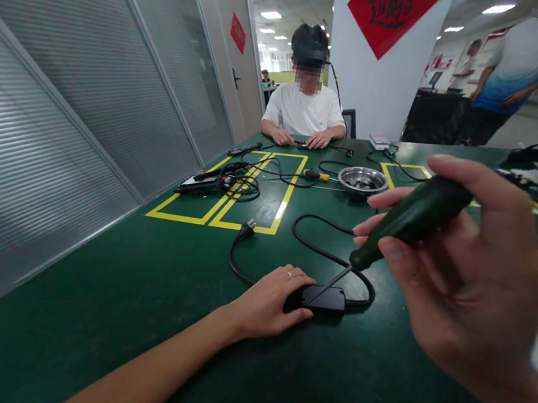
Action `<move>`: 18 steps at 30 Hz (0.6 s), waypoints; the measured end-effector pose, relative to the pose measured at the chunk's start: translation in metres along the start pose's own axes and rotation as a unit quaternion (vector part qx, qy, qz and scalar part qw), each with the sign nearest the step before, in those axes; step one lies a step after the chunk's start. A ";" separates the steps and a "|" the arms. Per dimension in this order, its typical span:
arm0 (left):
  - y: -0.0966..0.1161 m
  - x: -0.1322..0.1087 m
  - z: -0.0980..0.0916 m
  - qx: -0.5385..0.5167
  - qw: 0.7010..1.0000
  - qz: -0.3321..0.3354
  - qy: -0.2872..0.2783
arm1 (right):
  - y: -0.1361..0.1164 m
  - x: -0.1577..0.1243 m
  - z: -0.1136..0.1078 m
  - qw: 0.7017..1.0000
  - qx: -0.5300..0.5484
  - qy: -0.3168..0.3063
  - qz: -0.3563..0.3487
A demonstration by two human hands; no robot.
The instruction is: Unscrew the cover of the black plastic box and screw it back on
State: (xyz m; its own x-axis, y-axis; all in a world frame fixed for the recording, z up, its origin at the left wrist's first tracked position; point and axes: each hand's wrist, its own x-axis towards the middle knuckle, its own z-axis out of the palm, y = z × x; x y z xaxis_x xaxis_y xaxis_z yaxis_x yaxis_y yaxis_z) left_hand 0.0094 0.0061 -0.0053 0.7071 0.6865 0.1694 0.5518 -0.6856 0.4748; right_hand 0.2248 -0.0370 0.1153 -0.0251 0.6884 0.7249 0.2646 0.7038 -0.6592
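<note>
A black rectangular box point(328, 300) with a cable at each end lies on the green table point(162, 374). My left hand point(274, 302) grips the left end of this box, thumb on the near side and fingers on the far side. In my right hand point(470, 279) is a screwdriver point(410, 219) with a dark green handle, held tilted between fingers and thumb. Its thin shaft slants down to the left, and the tip meets the top of the box close to my left hand. A black plug point(247, 228) rests on the table beyond my left hand.
Farther back are a metal bowl point(363, 182) with small parts, a yellow-handled screwdriver point(316, 175), and a heap of black cables and devices point(221, 181). Across the table sits a person point(305, 109) with both hands on a small dark object. Another person stands at the back right.
</note>
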 end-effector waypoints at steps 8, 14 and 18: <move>0.000 -0.001 0.001 -0.025 1.000 -0.001 0.007 | 0.007 -0.004 0.007 1.000 0.004 -0.022 -0.009; -0.003 -0.001 0.003 -0.026 1.000 -0.002 0.014 | 0.006 -0.003 0.006 0.999 -0.024 -0.023 -0.016; -0.004 -0.001 0.004 -0.022 0.999 -0.001 0.022 | 0.002 -0.003 0.004 0.998 -0.029 -0.059 -0.015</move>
State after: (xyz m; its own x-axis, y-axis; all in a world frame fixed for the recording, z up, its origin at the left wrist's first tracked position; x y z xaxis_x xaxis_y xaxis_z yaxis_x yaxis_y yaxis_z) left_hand 0.0078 0.0071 -0.0106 0.6844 0.6994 0.2062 0.5330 -0.6728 0.5130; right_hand 0.2214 -0.0364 0.1110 -0.1453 0.6860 0.7130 0.3173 0.7149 -0.6231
